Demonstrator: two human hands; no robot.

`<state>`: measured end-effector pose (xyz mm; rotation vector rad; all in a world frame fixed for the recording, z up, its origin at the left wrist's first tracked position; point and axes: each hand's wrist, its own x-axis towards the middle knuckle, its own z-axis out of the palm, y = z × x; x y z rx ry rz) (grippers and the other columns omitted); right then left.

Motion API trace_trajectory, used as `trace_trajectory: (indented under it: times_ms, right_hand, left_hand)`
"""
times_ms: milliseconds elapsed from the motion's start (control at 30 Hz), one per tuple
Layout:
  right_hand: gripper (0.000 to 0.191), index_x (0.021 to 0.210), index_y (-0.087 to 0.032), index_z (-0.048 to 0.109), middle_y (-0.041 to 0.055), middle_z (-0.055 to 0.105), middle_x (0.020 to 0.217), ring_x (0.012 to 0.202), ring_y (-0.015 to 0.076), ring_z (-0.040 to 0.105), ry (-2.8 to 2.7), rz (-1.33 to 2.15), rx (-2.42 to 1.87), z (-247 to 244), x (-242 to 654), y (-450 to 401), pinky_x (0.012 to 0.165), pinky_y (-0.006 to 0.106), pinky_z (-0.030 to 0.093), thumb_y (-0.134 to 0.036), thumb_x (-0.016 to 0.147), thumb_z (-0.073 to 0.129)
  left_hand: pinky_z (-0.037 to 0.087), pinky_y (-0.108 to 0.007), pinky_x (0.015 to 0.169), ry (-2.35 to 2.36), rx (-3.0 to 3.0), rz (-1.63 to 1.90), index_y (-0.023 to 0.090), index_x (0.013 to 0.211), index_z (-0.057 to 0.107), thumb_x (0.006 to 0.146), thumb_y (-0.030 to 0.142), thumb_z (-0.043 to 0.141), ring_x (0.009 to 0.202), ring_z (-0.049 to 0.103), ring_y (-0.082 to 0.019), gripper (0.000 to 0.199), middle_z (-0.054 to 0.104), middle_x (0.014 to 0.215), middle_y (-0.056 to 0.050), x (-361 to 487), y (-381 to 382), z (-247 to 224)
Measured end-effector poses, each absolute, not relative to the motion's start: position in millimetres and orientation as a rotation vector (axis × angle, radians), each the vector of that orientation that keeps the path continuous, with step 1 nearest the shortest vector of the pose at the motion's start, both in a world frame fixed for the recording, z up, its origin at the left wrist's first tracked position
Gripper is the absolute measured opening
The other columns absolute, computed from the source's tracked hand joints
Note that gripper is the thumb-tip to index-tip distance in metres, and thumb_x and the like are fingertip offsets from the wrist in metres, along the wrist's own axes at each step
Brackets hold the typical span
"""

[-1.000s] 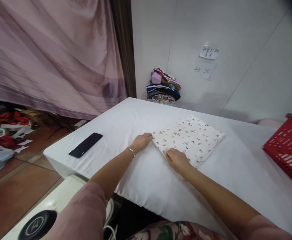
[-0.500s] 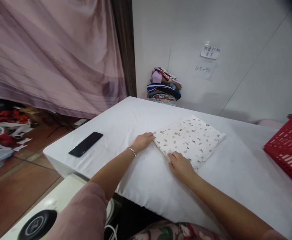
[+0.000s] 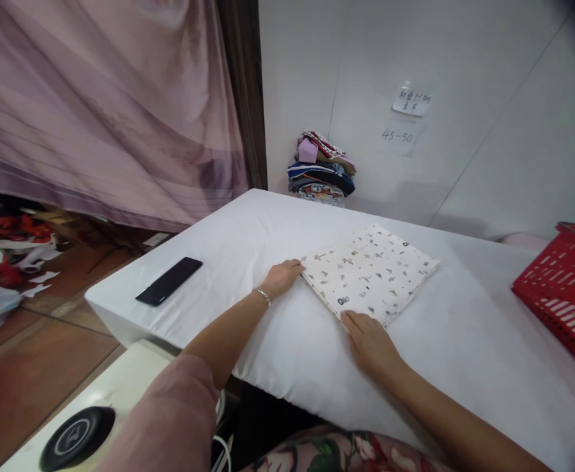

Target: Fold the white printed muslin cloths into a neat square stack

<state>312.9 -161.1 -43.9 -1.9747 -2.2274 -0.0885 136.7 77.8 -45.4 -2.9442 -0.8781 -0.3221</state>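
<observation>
A folded white cloth (image 3: 373, 272) with small printed motifs lies flat on the white-covered table (image 3: 238, 262). My left hand (image 3: 283, 276), with a bracelet at the wrist, pinches the cloth's left corner. At the near corner, my right hand (image 3: 370, 337) grips the edge with its fingers held together on top; its thumb is hidden. Several layers show along the edge between my hands.
A black phone (image 3: 169, 280) lies on the table's left part. To the right stands a red plastic basket (image 3: 557, 282). Beyond the far edge is a stack of folded fabrics (image 3: 321, 167) by the wall. A round black object (image 3: 78, 438) sits at lower left.
My right hand has slid along the cloth's near edge toward its near corner, uncovering more print. My left hand stays at the left corner.
</observation>
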Motion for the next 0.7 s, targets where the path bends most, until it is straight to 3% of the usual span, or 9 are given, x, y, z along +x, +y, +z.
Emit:
trace_trajectory:
  times_ms: [200, 333, 467, 700]
  right_hand:
    - [0.055, 0.132, -0.009, 0.044, 0.0143, 0.045, 0.134, 0.122, 0.0271, 0.039, -2.277, -0.223, -1.878, -65.2, 322.7, -174.0, 0.098, 0.044, 0.034, -0.004, 0.078, 0.035]
    - [0.065, 0.135, -0.011, 0.041, 0.0143, 0.038, 0.140, 0.130, 0.0270, 0.030, -2.333, -0.204, -1.840, -71.4, 329.1, -177.3, 0.103, 0.046, 0.030, 0.001, 0.072, 0.034]
    - [0.062, 0.137, -0.015, 0.037, 0.0127, 0.037, 0.141, 0.129, 0.0259, 0.032, -2.335, -0.161, -1.828, -72.0, 331.6, -175.0, 0.102, 0.045, 0.032, -0.002, 0.077, 0.034]
    - [0.047, 0.135, -0.022, 0.040, 0.0092, 0.041, 0.139, 0.123, 0.0243, 0.040, -2.292, -0.056, -1.807, -59.1, 329.8, -164.8, 0.100, 0.040, 0.035, -0.014, 0.089, 0.033]
  left_hand:
    - [0.044, -0.027, 0.068, -0.925, -2.880, -0.326, 0.025, 0.114, 0.055, 0.087, 0.013, 0.036, 0.099, 0.052, -0.017, 0.035, 0.056, 0.119, -0.004, 138.3, 71.4, -47.7]
    - [0.041, -0.034, 0.077, -0.827, -2.789, -0.444, 0.022, 0.111, 0.055, 0.084, 0.005, 0.036, 0.104, 0.048, -0.021, 0.037, 0.057, 0.116, -0.007, 138.8, 64.6, -45.7]
    - [0.036, -0.039, 0.084, -0.751, -2.737, -0.488, 0.019, 0.105, 0.058, 0.083, 0.004, 0.035, 0.112, 0.043, -0.025, 0.034, 0.059, 0.112, -0.009, 140.1, 67.2, -45.6]
    - [0.036, -0.039, 0.083, -0.666, -2.792, -0.408, 0.018, 0.099, 0.060, 0.082, 0.004, 0.037, 0.103, 0.049, -0.024, 0.032, 0.063, 0.100, -0.009, 146.6, 83.9, -42.2]
